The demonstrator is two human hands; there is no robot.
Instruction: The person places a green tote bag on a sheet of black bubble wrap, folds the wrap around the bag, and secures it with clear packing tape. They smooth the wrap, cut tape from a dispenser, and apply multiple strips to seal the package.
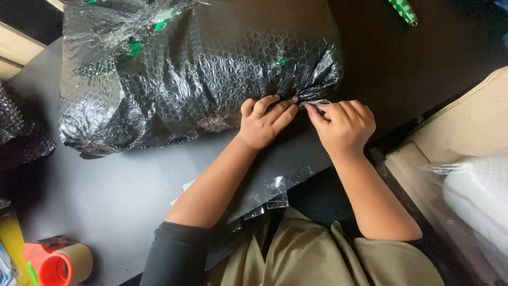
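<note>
A large bundle wrapped in black bubble wrap [196,69] lies on a dark grey table [106,190]. My left hand [263,122] presses flat on the bundle's near right corner, a ring on one finger. Just to its right, my right hand [344,124] pinches a strip of clear tape [316,104] where the wrap is gathered into folds. Both hands almost touch at the gathered end.
A tape dispenser with a red core and a tan roll [61,262] sits at the near left. More black bubble wrap [21,132] lies at the left edge. Clear tape pieces [275,193] stick to the table's near edge. A white wrapped object [476,196] rests at the right.
</note>
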